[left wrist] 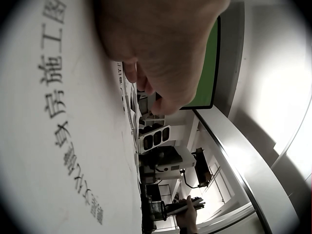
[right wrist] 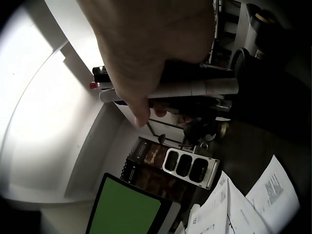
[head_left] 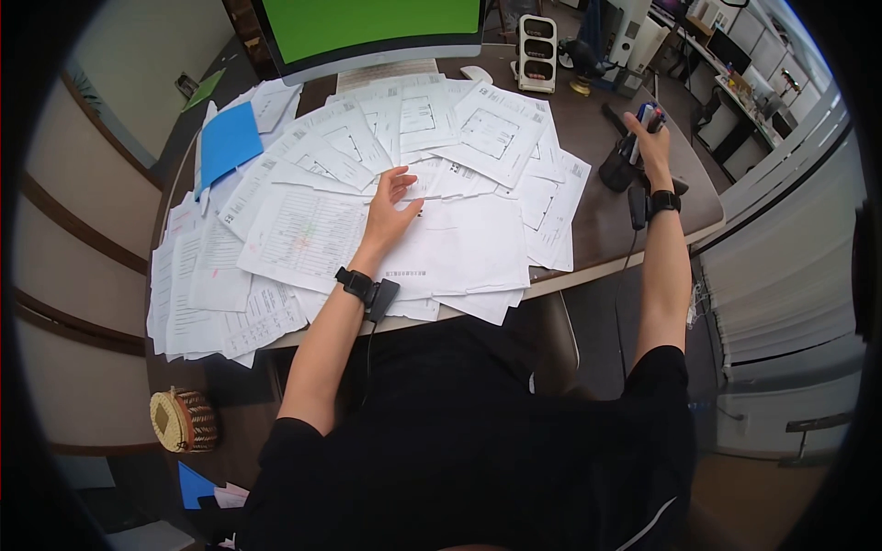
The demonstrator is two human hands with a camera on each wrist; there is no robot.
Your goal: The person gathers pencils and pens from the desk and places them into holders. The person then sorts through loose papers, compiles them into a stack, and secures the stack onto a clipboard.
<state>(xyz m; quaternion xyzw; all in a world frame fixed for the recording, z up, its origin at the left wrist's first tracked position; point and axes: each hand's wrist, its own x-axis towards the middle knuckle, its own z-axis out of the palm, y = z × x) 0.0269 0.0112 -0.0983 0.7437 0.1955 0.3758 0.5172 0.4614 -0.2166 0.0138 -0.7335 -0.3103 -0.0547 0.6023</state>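
Note:
At the right of the desk, my right hand [head_left: 652, 149] grips a bundle of pens [head_left: 647, 118] with fingers and thumb. A black pen cup [head_left: 617, 171] stands just below it. The right wrist view shows a thick light-coloured marker [right wrist: 195, 88] among darker pens, their lower ends right at the cup's mouth. My left hand [head_left: 393, 209] is over the papers, fingers loosely bent and holding nothing. Under it lies a white sheet [head_left: 469, 241] with a line of printed characters. Fanned around are several printed plan drawings [head_left: 489, 133].
A monitor [head_left: 367, 32] with a green screen stands at the back, a keyboard [head_left: 386, 72] and a white mouse [head_left: 476, 73] before it. A three-slot holder [head_left: 536, 55] is at back right. A blue folder [head_left: 230, 142] lies left; a woven basket [head_left: 184, 420] sits lower left.

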